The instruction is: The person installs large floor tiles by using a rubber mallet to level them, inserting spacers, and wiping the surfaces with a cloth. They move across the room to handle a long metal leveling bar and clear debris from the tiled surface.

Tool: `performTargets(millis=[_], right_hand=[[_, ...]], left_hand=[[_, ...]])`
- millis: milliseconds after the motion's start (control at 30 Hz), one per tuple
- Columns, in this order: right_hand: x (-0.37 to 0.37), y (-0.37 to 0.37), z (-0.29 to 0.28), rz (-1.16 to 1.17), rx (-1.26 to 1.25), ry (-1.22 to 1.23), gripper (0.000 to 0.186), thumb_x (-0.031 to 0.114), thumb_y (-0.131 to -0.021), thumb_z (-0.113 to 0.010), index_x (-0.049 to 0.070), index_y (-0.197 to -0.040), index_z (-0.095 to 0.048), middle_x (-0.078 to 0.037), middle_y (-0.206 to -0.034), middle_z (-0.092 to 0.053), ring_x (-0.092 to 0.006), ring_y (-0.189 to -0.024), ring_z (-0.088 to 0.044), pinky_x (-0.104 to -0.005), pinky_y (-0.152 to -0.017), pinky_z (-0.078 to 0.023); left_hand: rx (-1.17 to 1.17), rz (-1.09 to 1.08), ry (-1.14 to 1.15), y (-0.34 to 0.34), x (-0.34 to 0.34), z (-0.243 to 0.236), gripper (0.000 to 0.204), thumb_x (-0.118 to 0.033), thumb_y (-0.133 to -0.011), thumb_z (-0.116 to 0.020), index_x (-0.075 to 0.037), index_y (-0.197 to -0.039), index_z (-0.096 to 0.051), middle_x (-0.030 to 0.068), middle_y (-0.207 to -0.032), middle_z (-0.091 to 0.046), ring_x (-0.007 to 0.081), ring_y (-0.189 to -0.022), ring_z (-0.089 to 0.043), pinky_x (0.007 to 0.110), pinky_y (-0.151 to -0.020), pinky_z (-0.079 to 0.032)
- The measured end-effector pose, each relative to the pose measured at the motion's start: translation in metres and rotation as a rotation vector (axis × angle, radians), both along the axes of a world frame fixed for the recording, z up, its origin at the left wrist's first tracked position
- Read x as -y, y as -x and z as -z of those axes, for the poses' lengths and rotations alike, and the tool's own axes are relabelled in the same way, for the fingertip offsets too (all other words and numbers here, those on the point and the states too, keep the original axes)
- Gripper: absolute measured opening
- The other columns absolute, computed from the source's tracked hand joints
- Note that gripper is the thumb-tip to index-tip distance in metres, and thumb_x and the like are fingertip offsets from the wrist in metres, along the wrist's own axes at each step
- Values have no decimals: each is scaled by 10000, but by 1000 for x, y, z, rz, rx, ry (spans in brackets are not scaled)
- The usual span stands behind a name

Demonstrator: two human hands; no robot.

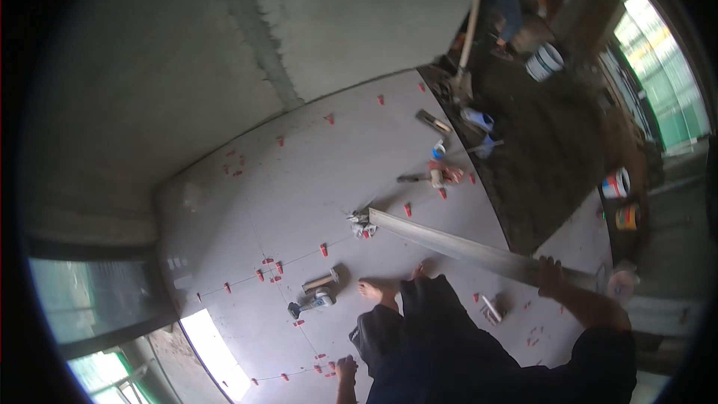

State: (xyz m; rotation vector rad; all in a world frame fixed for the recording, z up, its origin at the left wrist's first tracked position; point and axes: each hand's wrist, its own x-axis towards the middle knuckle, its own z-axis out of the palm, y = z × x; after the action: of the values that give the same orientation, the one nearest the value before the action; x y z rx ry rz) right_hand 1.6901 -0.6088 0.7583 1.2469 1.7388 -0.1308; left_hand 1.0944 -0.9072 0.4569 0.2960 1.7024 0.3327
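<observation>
My right hand (pixel 552 278) is closed around a long pale metal straightedge (pixel 449 245). The bar slants across the grey tiled floor (pixel 299 194), its far end beside a small crumpled grey item (pixel 362 223) I cannot name. Low in the picture, my left hand (pixel 345 370) hangs with its fingers curled and nothing visible in them. Nearest to it are red tile-levelling wedges (pixel 319 368) along a joint. Between that hand and the bar lie a cordless power tool (pixel 314 303) and a hammer-like tool (pixel 321 281), left of my bare foot (pixel 376 289).
A trowel (pixel 434 121), a mallet (pixel 422 178) and a blue-and-white roll (pixel 439 150) lie on the far tiles. Past the tile edge are dark mortar (pixel 531 157), a shovel (pixel 464 82), a white bucket (pixel 544 62) and another person (pixel 512 0). Smaller tubs (pixel 616 183) stand right.
</observation>
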Motion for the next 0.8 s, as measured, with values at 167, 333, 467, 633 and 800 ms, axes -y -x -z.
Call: performTargets(millis=[167, 333, 467, 633, 800], right_hand=[[32, -46, -3, 171, 14, 57, 682, 280, -606, -787, 328, -1247, -559, -145, -1176, -454, -323, -1073, -470, -458, -844, -432], [96, -108, -48, 381, 24, 103, 798, 275, -585, -799, 388, -1317, -500, -145, -1237, -438, -330, -1126, -446, -460, -886, -414], [156, -167, -68, 487, 99, 128, 857, 309, -581, -802, 425, -1359, -463, -114, -1294, -423, -300, -1161, -434, -440, -902, -409], [228, -191, -91, 702, 136, 117, 819, 330, -579, -816, 408, -1335, -509, -96, -1298, -420, -291, -1154, -433, -436, -935, -390], [334, -200, -86, 907, 184, 86, 820, 316, -560, -847, 361, -1318, -539, -112, -1284, -451, -308, -1173, -426, -455, -955, -383]], left_hand=[[-133, 67, -140, 24, -57, -9, 151, -133, -866, -516, -62, -753, -589, 84, -711, -630, 167, -644, -626, 310, -542, -483], [48, -174, 1, -41, -145, -66, 176, -184, -876, -514, -62, -758, -560, 54, -681, -591, 150, -569, -587, 266, -468, -426], [5, -57, 40, -87, -185, -74, 178, -215, -877, -529, -44, -831, -553, 67, -695, -599, 154, -572, -597, 263, -477, -434], [171, 65, -18, -96, -224, -52, 105, -228, -909, -541, -126, -891, -562, 40, -709, -590, 171, -591, -608, 275, -483, -456], [155, 600, -378, -137, -286, -23, 125, -188, -915, -518, -85, -850, -543, 77, -630, -541, 197, -483, -547, 282, -396, -414]])
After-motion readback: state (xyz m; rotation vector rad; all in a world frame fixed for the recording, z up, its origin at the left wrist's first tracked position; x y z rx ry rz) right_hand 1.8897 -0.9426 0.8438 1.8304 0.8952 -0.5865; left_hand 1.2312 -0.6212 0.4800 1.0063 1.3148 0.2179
